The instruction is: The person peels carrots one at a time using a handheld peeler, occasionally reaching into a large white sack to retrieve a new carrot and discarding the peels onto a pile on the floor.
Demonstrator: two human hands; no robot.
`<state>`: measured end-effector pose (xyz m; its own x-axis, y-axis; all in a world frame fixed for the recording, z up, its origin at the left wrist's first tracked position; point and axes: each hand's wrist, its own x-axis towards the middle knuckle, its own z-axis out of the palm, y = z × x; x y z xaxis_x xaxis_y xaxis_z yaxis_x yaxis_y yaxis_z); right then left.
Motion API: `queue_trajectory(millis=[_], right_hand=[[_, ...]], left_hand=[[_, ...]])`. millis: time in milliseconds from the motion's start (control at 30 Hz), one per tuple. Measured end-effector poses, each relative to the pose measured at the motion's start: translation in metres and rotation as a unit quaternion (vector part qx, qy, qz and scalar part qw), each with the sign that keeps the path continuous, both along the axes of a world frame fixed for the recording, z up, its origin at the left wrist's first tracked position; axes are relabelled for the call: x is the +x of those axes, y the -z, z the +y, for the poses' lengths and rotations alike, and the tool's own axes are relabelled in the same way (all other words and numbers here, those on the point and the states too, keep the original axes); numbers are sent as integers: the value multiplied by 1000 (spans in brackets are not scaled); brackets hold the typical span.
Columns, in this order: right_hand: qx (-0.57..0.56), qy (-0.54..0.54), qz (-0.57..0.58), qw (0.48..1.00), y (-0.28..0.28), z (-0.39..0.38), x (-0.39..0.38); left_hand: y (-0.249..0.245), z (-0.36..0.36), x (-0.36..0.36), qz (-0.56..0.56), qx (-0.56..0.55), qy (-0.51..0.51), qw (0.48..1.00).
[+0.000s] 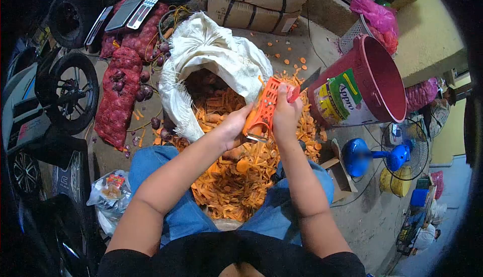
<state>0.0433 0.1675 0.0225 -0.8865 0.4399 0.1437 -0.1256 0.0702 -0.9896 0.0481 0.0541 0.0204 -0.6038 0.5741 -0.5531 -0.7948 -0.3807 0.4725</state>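
An orange plastic grater-peeler (266,107) is in my right hand (287,118), whose fingers wrap round it and also round a red-handled knife (310,79) with its blade pointing up and right. My left hand (235,126) is closed on a carrot (253,119), which lies against the peeler's left side. Both hands are close together above a large heap of carrot peelings (226,181) between my knees. Behind them an open white sack (201,45) holds carrots in its shaded mouth.
Red net sacks of onions (118,95) and a motorcycle wheel (74,85) are at the left. A large red bucket (372,75) tilts at the right, near a blue fan (357,157). Cardboard boxes (251,12) stand at the back. Carrot slices lie on the floor.
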Motion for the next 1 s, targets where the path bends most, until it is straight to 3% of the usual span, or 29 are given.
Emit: queue_trajectory(millis=[133, 200, 267, 333, 400, 467, 500, 567, 600, 633, 700, 733, 767, 800, 833, 900, 1000], right_hand=[[41, 5, 10, 999, 2, 6, -3], [74, 211, 24, 974, -4, 21, -20], [-16, 241, -48, 969, 36, 76, -37], [-69, 200, -42, 976, 21, 63, -31], [-126, 106, 2, 986, -12, 30, -16], [-14, 39, 1, 999, -3, 6, -7], [-14, 39, 1, 999, -3, 1, -4], [112, 33, 35, 993, -3, -4, 1], [80, 40, 27, 996, 0, 8, -4], [80, 38, 27, 996, 9, 26, -15], [0, 217, 31, 976, 15, 49, -33], [-1, 219, 31, 975, 10, 51, -31], [-95, 200, -7, 975, 3, 54, -27], [-186, 179, -45, 965, -11, 51, -22], [-185, 177, -45, 966, -21, 40, -15], [31, 77, 77, 994, -29, 4, -2], [78, 20, 10, 997, -12, -4, 6]], left_hand=[[11, -3, 5, 60, -36, 51, 996], [0, -6, 14, 61, -34, 147, 987], [-2, -8, 14, 54, -18, 156, 986], [-15, -13, 9, 6, -18, 152, 988], [4, -12, 3, 9, -1, 118, 993], [5, -12, 4, 22, -10, 78, 997], [2, -11, 6, 22, -9, 79, 997], [-1, -5, 10, 67, -47, 39, 996], [15, -10, 8, 107, -43, 118, 986], [7, -11, 9, 107, -43, 117, 986], [-16, -13, 11, 118, -83, 155, 977], [-17, -14, 10, 108, -69, 162, 978], [-13, -14, 8, 109, -70, 163, 978], [-4, -13, 7, 61, -37, 121, 990], [1, -12, 6, 12, -3, 77, 997], [-2, -7, 6, 15, -15, 55, 998], [1, -6, 7, 52, -29, 63, 996]])
